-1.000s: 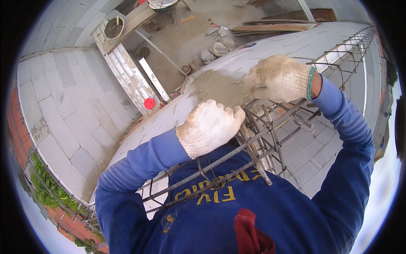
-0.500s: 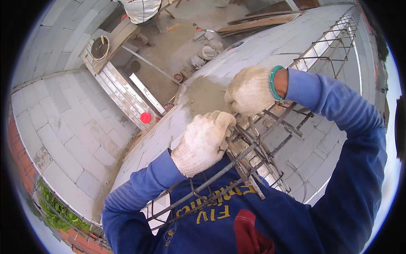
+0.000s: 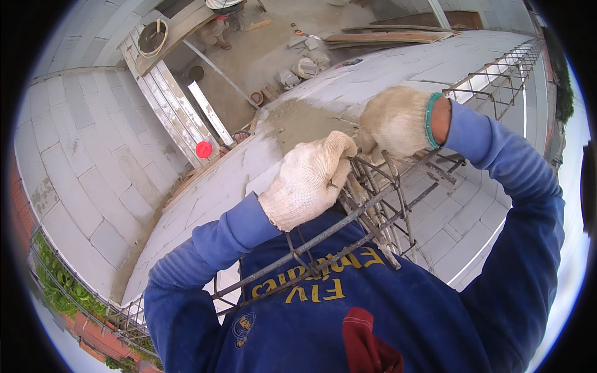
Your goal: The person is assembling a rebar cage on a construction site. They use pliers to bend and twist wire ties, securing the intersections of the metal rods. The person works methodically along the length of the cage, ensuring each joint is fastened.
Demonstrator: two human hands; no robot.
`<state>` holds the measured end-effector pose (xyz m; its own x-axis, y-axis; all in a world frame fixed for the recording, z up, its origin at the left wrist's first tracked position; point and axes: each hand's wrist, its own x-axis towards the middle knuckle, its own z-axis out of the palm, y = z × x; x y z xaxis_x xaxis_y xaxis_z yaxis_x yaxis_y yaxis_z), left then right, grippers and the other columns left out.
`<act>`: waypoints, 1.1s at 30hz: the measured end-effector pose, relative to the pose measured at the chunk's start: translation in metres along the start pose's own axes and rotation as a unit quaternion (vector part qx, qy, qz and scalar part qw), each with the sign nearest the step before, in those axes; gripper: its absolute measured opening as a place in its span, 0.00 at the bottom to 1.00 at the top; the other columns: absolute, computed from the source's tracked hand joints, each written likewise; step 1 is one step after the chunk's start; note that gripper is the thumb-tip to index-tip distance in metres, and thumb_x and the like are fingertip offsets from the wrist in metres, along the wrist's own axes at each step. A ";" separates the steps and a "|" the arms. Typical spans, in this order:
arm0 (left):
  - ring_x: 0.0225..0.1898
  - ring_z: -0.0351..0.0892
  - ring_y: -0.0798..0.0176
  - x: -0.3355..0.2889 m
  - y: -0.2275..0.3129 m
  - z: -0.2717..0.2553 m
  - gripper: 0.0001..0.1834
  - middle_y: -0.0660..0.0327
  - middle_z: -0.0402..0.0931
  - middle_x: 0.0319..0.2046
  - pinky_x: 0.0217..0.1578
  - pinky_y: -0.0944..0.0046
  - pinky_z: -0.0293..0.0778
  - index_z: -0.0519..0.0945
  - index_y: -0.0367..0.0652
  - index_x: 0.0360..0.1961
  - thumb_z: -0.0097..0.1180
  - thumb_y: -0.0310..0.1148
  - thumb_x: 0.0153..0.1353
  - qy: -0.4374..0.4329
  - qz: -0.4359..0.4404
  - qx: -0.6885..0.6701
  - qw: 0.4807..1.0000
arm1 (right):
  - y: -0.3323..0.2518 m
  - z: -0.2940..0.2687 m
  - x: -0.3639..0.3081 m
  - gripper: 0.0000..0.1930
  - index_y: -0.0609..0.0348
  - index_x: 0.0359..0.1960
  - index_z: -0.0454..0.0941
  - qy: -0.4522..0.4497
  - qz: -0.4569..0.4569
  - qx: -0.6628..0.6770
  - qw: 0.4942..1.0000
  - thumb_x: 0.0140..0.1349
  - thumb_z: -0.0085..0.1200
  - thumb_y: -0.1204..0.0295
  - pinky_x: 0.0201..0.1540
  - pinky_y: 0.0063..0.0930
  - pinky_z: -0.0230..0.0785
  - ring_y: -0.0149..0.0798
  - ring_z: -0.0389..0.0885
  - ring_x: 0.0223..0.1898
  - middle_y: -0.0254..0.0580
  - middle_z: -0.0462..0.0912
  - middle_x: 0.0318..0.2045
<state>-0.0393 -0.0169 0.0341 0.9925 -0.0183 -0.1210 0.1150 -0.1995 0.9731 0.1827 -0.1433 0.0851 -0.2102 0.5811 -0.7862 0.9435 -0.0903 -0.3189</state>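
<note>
My left hand [image 3: 308,180], in a white knitted glove, is closed with its fingers curled beside the end of a rebar cage [image 3: 357,214]. Just to its right and slightly farther off, my right hand [image 3: 398,121] is a fist in a similar glove with a green cuff. What either hand holds is hidden by the fingers. Long ribbed bars and bent stirrups of the cage cross in front of my blue sweater, below both hands. Wet grey mortar [image 3: 305,127] lies on top of the pale block wall beyond my hands.
Another rebar cage [image 3: 497,78] runs along the wall top at the upper right. Down to the left are planks [image 3: 158,99], a bucket [image 3: 153,38] and a red round object [image 3: 203,149]. A person [image 3: 222,6] stands on the floor below, near boards [image 3: 385,37] and block pieces.
Both hands have shifted a little to the right relative to the picture, the right one farther and upward, so the gap between them is wider. The view has tilted slightly.
</note>
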 end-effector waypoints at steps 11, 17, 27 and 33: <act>0.40 0.77 0.75 0.003 0.022 -0.103 0.07 0.67 0.83 0.41 0.44 0.69 0.77 0.84 0.39 0.51 0.58 0.22 0.76 0.097 -0.040 -0.069 0.992 | -0.018 -0.076 -0.021 0.17 0.49 0.51 0.94 0.243 0.041 0.235 0.940 0.72 0.61 0.55 0.61 0.44 0.81 0.52 0.91 0.50 0.49 0.93 0.48; 0.40 0.78 0.76 0.002 0.033 -0.103 0.09 0.66 0.85 0.42 0.44 0.70 0.77 0.86 0.39 0.52 0.57 0.21 0.76 0.122 0.019 -0.029 0.992 | -0.038 -0.095 -0.015 0.18 0.56 0.52 0.93 0.213 0.045 0.260 0.941 0.70 0.65 0.57 0.57 0.42 0.82 0.52 0.92 0.48 0.51 0.93 0.45; 0.43 0.86 0.69 0.005 0.023 -0.085 0.12 0.59 0.87 0.43 0.45 0.66 0.83 0.83 0.35 0.58 0.60 0.26 0.78 0.124 -0.065 -0.367 0.920 | -0.036 -0.063 -0.002 0.15 0.58 0.53 0.87 0.296 -0.095 0.306 0.900 0.71 0.65 0.65 0.47 0.48 0.79 0.56 0.89 0.42 0.53 0.90 0.40; 0.37 0.87 0.65 -0.002 0.007 -0.085 0.15 0.57 0.87 0.41 0.41 0.65 0.84 0.83 0.34 0.59 0.62 0.32 0.79 0.113 -0.175 -0.508 0.836 | -0.045 -0.043 0.006 0.13 0.56 0.46 0.84 0.445 -0.058 0.157 0.880 0.65 0.72 0.66 0.42 0.46 0.81 0.54 0.89 0.39 0.46 0.87 0.37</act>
<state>-0.0367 0.0649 0.0579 0.8599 0.0747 -0.5049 0.2631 0.7828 0.5639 0.1501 -0.1011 0.1179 0.1149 0.9917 -0.0573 0.7818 -0.1259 -0.6107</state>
